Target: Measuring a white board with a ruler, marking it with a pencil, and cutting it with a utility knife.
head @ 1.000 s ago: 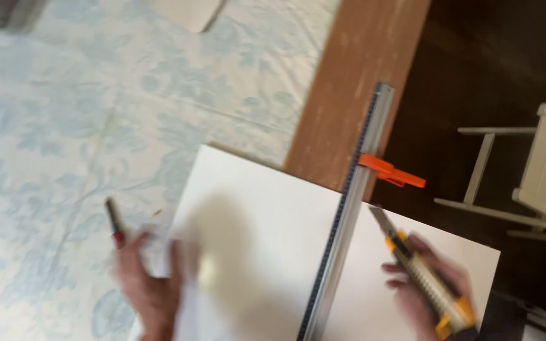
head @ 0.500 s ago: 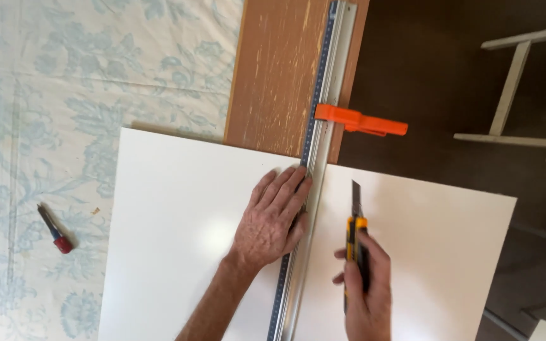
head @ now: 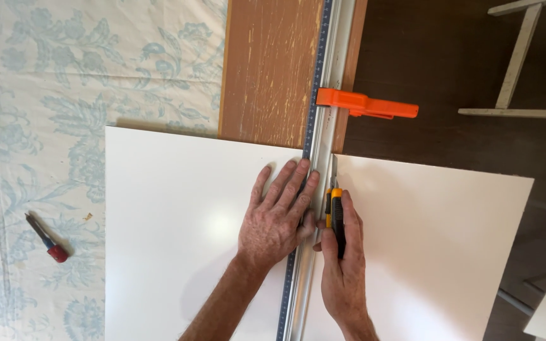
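1. Across the white board (head: pixel 178 227), the left hand (head: pixel 277 218) lies flat with its fingers spread apart, fingertips touching the edge of the long metal ruler (head: pixel 316 158) and gripping nothing.
2. Just beside the ruler's other edge, the right hand (head: pixel 342 265) is clamped around a yellow and black utility knife (head: pixel 335 211), whose blade tip points away from the person and sits against the ruler near the board's far edge.
3. Compared with half a second ago, the knife has moved in from a short way off the ruler to right against it, and the right hand has shifted closer to the left hand.
4. The left hand has stayed pressed on the same part of the board by the ruler, and the view is otherwise almost unchanged.
5. An orange clamp (head: pixel 364 105) grips the ruler beyond the board, its handle jutting out to the right.
6. Under the board and ruler runs a worn brown wooden plank (head: pixel 266 69) with scuffed paint.
7. Left of it, the bench (head: pixel 45 82) is covered by a pale cloth with a blue floral print, on which a small red-capped marker (head: pixel 47 239) lies well apart from the hands.
8. To the right, a dark floor (head: pixel 437 50) shows, with white wooden furniture legs (head: pixel 516 57) at the upper right.
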